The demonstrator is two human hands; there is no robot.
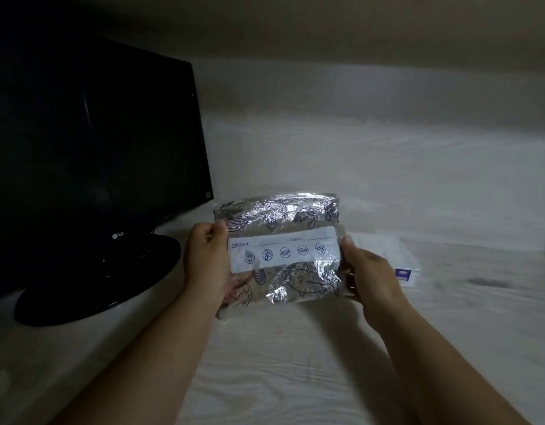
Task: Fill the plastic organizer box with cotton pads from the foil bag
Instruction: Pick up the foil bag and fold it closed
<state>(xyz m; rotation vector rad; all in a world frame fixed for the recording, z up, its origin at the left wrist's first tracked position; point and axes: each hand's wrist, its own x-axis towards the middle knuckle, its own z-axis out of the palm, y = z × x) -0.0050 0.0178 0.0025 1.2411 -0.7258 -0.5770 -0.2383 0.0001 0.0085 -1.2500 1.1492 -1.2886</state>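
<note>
Currently the foil bag (299, 280) is held clear of the counter (295, 348), between the monitor (90, 148) on the left and the plastic organizer box (387, 250), which lies on the counter just behind the bag's right end. The left hand (205, 262) grips the left short edge and the right hand (368, 271) grips the right short edge; the fingers (217, 230) of each are curled onto the foil, thumbs on the near face. The long axis runs left to right; the white label (283, 253) faces the camera, print upright. Judged handling: light, thin, crinkly, easily creased, somewhat slippery; hold it by the edges, not the bulging middle. Cotton pads are not visible; whether the bag is open cannot be told
</note>
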